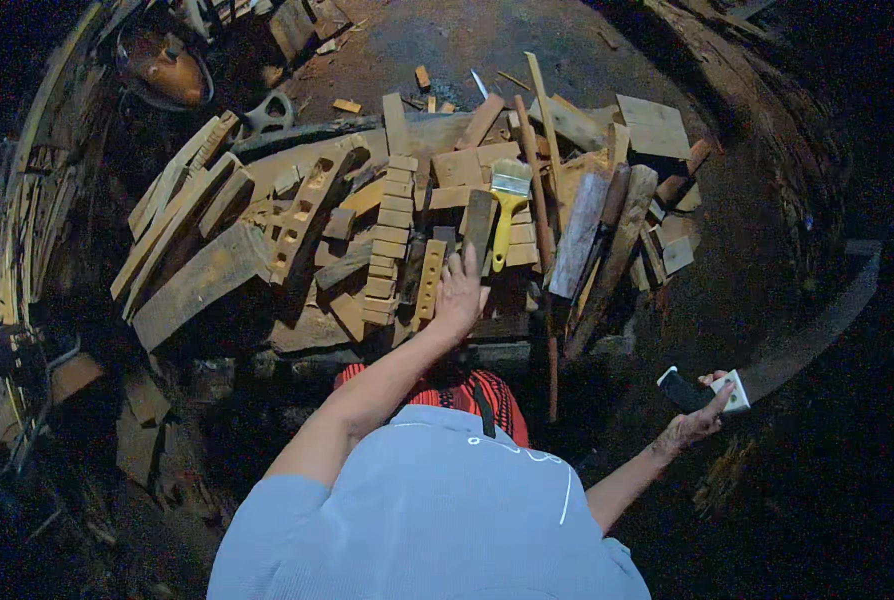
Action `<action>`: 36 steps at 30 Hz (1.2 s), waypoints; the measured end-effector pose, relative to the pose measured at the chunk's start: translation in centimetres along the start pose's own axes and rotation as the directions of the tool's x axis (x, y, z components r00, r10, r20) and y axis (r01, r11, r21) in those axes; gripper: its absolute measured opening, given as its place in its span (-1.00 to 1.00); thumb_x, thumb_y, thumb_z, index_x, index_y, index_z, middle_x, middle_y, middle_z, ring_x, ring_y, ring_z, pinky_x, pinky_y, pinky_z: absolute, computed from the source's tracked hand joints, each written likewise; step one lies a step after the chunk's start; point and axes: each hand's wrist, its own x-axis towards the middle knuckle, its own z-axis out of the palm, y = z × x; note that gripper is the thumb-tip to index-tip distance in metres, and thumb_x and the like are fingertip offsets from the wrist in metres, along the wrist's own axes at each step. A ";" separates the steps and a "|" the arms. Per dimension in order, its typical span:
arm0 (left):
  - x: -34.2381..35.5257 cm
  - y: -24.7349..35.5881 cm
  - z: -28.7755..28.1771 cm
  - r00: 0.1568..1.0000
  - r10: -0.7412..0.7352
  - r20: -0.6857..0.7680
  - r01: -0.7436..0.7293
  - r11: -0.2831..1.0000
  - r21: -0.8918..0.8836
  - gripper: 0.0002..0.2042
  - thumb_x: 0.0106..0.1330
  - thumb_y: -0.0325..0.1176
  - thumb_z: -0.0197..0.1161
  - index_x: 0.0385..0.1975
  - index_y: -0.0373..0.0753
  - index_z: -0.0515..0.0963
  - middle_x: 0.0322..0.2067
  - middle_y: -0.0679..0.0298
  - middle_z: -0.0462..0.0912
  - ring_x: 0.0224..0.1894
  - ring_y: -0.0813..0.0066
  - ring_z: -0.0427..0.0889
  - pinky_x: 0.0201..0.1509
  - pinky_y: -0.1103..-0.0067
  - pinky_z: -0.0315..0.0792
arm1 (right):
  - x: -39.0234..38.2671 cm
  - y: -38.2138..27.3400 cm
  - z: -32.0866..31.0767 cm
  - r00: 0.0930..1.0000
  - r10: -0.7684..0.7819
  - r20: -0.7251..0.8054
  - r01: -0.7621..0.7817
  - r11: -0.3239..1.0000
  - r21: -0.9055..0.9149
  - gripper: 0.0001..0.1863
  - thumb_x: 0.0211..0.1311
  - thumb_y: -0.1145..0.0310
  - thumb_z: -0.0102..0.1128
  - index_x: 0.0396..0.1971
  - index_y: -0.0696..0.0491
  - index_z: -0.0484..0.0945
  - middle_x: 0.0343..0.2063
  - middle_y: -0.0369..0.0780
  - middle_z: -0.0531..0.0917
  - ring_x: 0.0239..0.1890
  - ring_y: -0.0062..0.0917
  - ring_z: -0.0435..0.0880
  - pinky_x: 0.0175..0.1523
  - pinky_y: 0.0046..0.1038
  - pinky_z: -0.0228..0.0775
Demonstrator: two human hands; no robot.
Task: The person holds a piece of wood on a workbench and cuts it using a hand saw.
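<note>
In the head view, the left hand (457, 297), fingers partly spread, meets a dark wooden block (478, 218) beside the yellow-handled brush (507, 212); I cannot tell whether it grips. The right hand (697, 425), curled, holds a white-and-black object (735, 396) well rightward.

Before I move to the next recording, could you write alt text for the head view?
A person's left hand is among cut wood pieces, beside a yellowish block with a row of holes; the right hand holds a white-and-black object off to the right. A yellow-handled paintbrush lies on the wood.
</note>
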 end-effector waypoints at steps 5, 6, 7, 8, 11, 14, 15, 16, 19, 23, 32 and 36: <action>1.4 -0.1 0.8 0.992 -0.125 -0.007 0.124 0.990 -0.074 -0.15 -0.04 -0.39 0.25 0.25 -0.31 -0.12 -0.04 -0.12 0.23 -0.05 -0.14 0.32 0.03 0.21 0.29 | -0.4 -2.0 2.7 0.957 0.286 -0.043 -0.283 0.956 0.074 -0.70 0.23 0.22 0.03 -0.27 0.19 0.38 -0.40 -0.22 0.44 -0.37 -0.54 0.40 -0.13 -0.46 0.29; 1.6 -0.3 0.5 0.982 -0.186 0.036 0.187 0.932 -0.311 -0.20 -0.02 -0.38 0.24 0.23 -0.34 -0.05 0.00 -0.10 0.24 0.03 -0.04 0.31 0.09 0.28 0.26 | -0.4 -2.2 3.1 0.953 0.302 -0.011 -0.300 0.950 0.085 -0.70 0.23 0.21 0.02 -0.27 0.18 0.38 -0.41 -0.22 0.43 -0.38 -0.55 0.40 -0.14 -0.46 0.28; 1.8 -0.6 0.0 0.985 -0.168 0.040 0.168 0.873 -0.457 -0.24 0.00 -0.38 0.24 0.22 -0.34 -0.01 -0.02 -0.05 0.28 -0.02 0.07 0.36 0.02 0.34 0.31 | -0.4 -2.3 3.3 0.943 0.334 -0.001 -0.332 0.939 0.094 -0.69 0.23 0.21 0.02 -0.27 0.18 0.38 -0.41 -0.23 0.43 -0.39 -0.55 0.40 -0.15 -0.46 0.28; 2.0 -1.0 -0.9 0.988 -0.150 0.039 0.143 0.786 -0.602 -0.27 0.02 -0.38 0.25 0.21 -0.33 0.03 -0.04 0.01 0.33 -0.06 0.19 0.41 -0.05 0.40 0.37 | -0.6 -2.3 3.7 0.957 0.288 0.028 -0.289 0.955 0.060 -0.70 0.23 0.21 0.01 -0.28 0.17 0.38 -0.42 -0.24 0.43 -0.40 -0.56 0.40 -0.16 -0.47 0.28; 2.2 -2.8 -4.9 0.937 -0.093 0.338 0.349 0.319 -0.881 -0.48 0.16 -0.31 0.16 0.13 -0.31 0.22 -0.22 0.24 0.51 -0.24 0.49 0.54 -0.13 0.60 0.47 | -1.0 -1.8 4.8 0.968 0.239 0.075 -0.239 0.971 -0.010 -0.73 0.24 0.21 0.01 -0.31 0.15 0.38 -0.43 -0.26 0.42 -0.41 -0.57 0.40 -0.19 -0.49 0.27; 0.8 -3.7 -8.8 0.868 -0.004 0.496 0.473 -0.298 -0.829 -0.54 0.20 -0.32 0.07 0.11 -0.27 0.24 -0.24 0.24 0.49 -0.31 0.52 0.56 -0.33 0.60 0.55 | -1.3 -1.2 6.6 0.927 0.339 0.158 -0.344 0.939 0.005 -0.74 0.25 0.22 0.00 -0.33 0.14 0.38 -0.44 -0.28 0.43 -0.41 -0.58 0.40 -0.20 -0.53 0.27; 0.5 -4.1 -9.9 0.826 -0.045 0.563 0.530 -0.283 -0.800 -0.55 0.20 -0.32 0.07 0.10 -0.26 0.25 -0.23 0.23 0.48 -0.31 0.52 0.56 -0.34 0.61 0.55 | -1.4 -1.4 7.1 0.883 0.426 0.197 -0.437 0.899 0.013 -0.74 0.25 0.21 -0.01 -0.34 0.13 0.38 -0.44 -0.28 0.43 -0.41 -0.58 0.40 -0.20 -0.54 0.28; 0.2 -4.8 -10.9 0.815 -0.030 0.579 0.545 -0.298 -0.784 -0.55 0.19 -0.32 0.07 0.10 -0.25 0.25 -0.21 0.23 0.47 -0.32 0.52 0.56 -0.36 0.61 0.55 | -1.4 -1.6 7.6 0.829 0.508 0.235 -0.525 0.851 0.016 -0.74 0.26 0.21 -0.02 -0.35 0.12 0.38 -0.45 -0.28 0.43 -0.41 -0.58 0.41 -0.20 -0.56 0.28; -1.3 -7.7 -13.6 0.870 0.084 0.486 0.493 -0.125 -0.861 -0.46 0.14 -0.29 0.14 0.16 -0.22 0.22 0.00 0.16 0.38 -0.10 0.43 0.50 -0.08 0.56 0.46 | -2.9 -3.6 9.8 0.803 0.510 0.310 -0.538 0.843 0.006 -0.74 0.26 0.20 -0.01 -0.34 0.13 0.39 -0.44 -0.27 0.44 -0.40 -0.58 0.42 -0.20 -0.55 0.30; -4.2 -14.2 -17.7 0.997 -0.021 0.075 0.062 0.792 -0.607 -0.37 0.04 -0.31 0.18 0.18 -0.23 0.18 0.11 0.08 0.30 0.11 0.15 0.31 0.21 0.39 0.18 | -6.7 -8.2 13.2 0.860 0.379 0.342 -0.413 0.910 0.029 -0.72 0.25 0.19 0.01 -0.33 0.14 0.40 -0.42 -0.25 0.46 -0.38 -0.58 0.45 -0.19 -0.55 0.34; -8.1 -34.1 -28.3 0.972 -0.128 -0.194 0.129 0.992 -0.010 -0.40 -0.10 -0.33 0.10 0.10 -0.10 0.30 0.05 0.24 0.36 -0.01 0.14 0.31 0.18 0.30 0.11 | -17.4 -14.5 19.5 0.768 0.270 0.581 -0.253 0.961 -0.112 -0.68 0.23 0.21 0.05 -0.19 0.16 0.43 -0.34 -0.19 0.52 -0.39 -0.53 0.51 -0.19 -0.48 0.42; -9.4 -40.3 -30.2 0.968 -0.141 -0.207 0.139 0.990 -0.021 -0.39 -0.13 -0.33 0.11 0.09 -0.10 0.31 0.03 0.27 0.38 -0.02 0.15 0.30 0.15 0.28 0.12 | -26.9 -13.7 22.1 0.795 0.093 0.599 0.340 0.749 -0.568 -0.60 0.19 0.32 0.12 -0.01 0.15 0.34 -0.35 -0.19 0.55 -0.41 -0.54 0.52 -0.22 -0.51 0.41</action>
